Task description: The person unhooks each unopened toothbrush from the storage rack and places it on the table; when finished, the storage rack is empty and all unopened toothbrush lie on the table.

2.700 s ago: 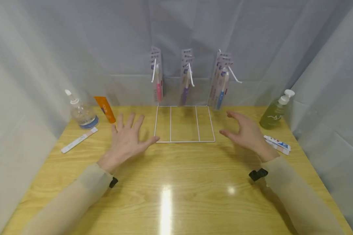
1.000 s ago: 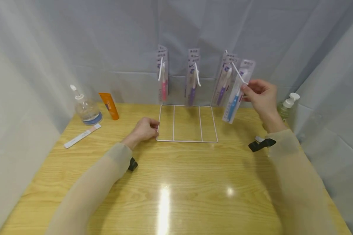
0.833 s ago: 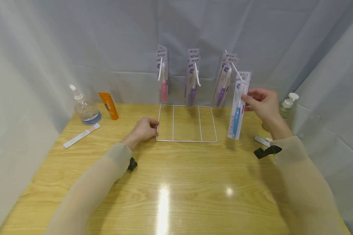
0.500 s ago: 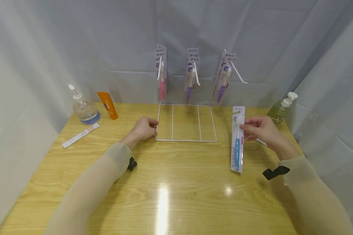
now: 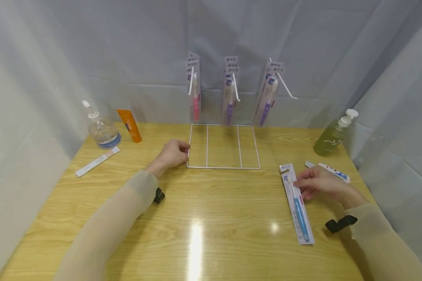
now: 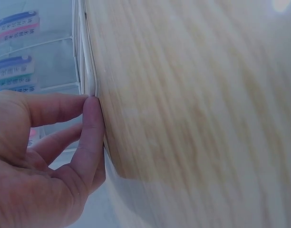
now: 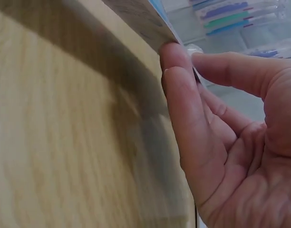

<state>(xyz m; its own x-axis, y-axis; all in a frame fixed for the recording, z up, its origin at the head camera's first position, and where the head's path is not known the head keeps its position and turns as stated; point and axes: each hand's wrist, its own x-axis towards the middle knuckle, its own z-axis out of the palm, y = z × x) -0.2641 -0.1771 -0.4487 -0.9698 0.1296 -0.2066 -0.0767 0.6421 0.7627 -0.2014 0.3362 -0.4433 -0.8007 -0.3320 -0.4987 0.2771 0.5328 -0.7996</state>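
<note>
My right hand [image 5: 320,183] pinches the edge of a packaged blue toothbrush [image 5: 297,207] between thumb and fingers, low over the right of the table. In the right wrist view, the toothbrush pack [image 7: 143,21] appears edge-on at the fingertips, its shadow on the wood. At centre, my left hand [image 5: 170,154] pinches the left side of a white wire rack [image 5: 223,168]; the left wrist view shows thumb and forefinger meeting on the rack's wire [image 6: 90,66]. Packaged toothbrushes hang on its three hooks: pink in front at left [image 5: 195,103], purple in the middle [image 5: 229,111] and purple at right [image 5: 266,109].
At left stand a clear pump bottle [image 5: 104,132] and an orange tube [image 5: 130,127], with a slim white box [image 5: 96,162] lying before them. At right are a green pump bottle [image 5: 328,138] and a toothpaste tube [image 5: 337,173] beside my right hand. A grey curtain [image 5: 144,47] hangs behind.
My right hand took the front blue toothbrush off the right hook and brought it down towards me; a purple one now hangs foremost there. My left hand moved onto the rack and has stayed.
</note>
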